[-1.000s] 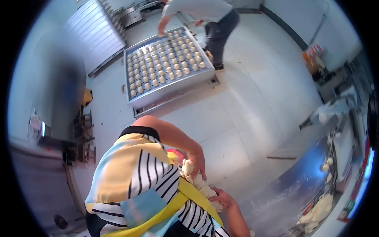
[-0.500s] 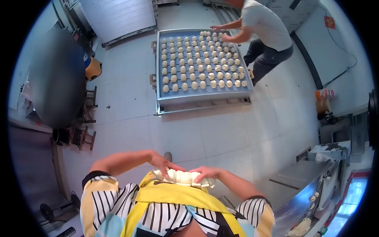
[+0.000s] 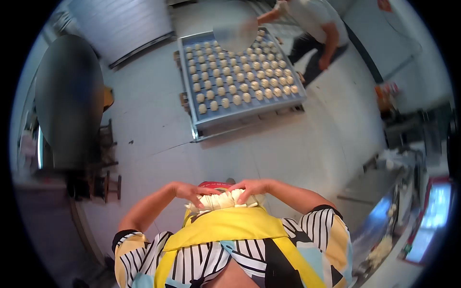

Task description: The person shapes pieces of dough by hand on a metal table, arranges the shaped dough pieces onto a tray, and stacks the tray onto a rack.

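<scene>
The pleated dough (image 3: 222, 200) is located at my waist, against the yellow apron (image 3: 225, 226). Fingers of my left hand (image 3: 190, 192) and right hand (image 3: 251, 187) grasp it near opposite ends. Ahead, a metal tray (image 3: 249, 111) bears rows of buns (image 3: 236, 100); a blurred pale form (image 3: 236, 34) obscures its far edge. A co-worker (image 3: 319, 36) stands alongside. Stools (image 3: 107, 144) flank the pale floor (image 3: 158, 120).

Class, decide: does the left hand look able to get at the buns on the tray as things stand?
Probably not: the left hand is on the dough, and floor separates it from the tray.
</scene>
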`<control>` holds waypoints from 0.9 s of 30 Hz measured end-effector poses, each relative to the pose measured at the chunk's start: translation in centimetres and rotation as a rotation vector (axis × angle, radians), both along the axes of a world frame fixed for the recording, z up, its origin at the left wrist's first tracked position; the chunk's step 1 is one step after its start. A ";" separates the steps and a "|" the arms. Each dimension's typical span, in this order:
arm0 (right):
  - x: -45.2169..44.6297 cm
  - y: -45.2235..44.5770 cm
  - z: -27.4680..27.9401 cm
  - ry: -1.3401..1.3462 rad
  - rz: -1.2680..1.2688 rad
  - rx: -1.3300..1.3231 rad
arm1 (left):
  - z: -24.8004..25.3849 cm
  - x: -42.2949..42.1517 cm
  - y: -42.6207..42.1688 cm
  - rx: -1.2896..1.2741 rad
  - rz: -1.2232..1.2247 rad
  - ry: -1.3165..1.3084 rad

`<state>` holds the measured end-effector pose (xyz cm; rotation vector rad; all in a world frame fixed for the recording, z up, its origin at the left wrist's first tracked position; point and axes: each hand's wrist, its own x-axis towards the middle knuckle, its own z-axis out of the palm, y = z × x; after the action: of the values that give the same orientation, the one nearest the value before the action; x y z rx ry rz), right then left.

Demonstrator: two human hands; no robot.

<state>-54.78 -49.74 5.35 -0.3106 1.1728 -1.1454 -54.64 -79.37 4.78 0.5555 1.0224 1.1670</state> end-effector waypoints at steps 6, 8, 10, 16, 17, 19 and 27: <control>11.4 4.1 -1.6 0.072 -0.509 -0.092 | -1.0 -2.5 6.9 -0.049 -0.399 -0.236; 18.0 4.1 -1.8 0.210 -0.640 0.036 | -2.5 -0.8 10.0 -0.078 -0.588 -0.336; 24.8 3.1 -1.2 0.120 -0.975 0.011 | -2.8 0.1 13.6 -0.071 -0.751 -0.415; 39.2 2.7 4.3 0.158 -1.598 0.178 | 0.1 7.0 27.8 -0.115 -1.158 -0.272; 41.6 2.3 5.7 0.224 -1.613 0.333 | 1.2 9.4 29.1 -0.109 -1.192 -0.244; 47.2 2.3 4.1 0.247 -1.944 0.240 | 1.6 13.9 33.4 -0.087 -1.221 -0.228; 64.0 7.5 3.1 0.285 -2.732 -0.135 | 1.2 31.5 45.4 -0.120 -1.061 -0.502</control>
<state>9.23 -42.28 8.42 1.7608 1.2401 -3.3927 -23.17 -33.99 5.95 0.5534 0.2505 0.2538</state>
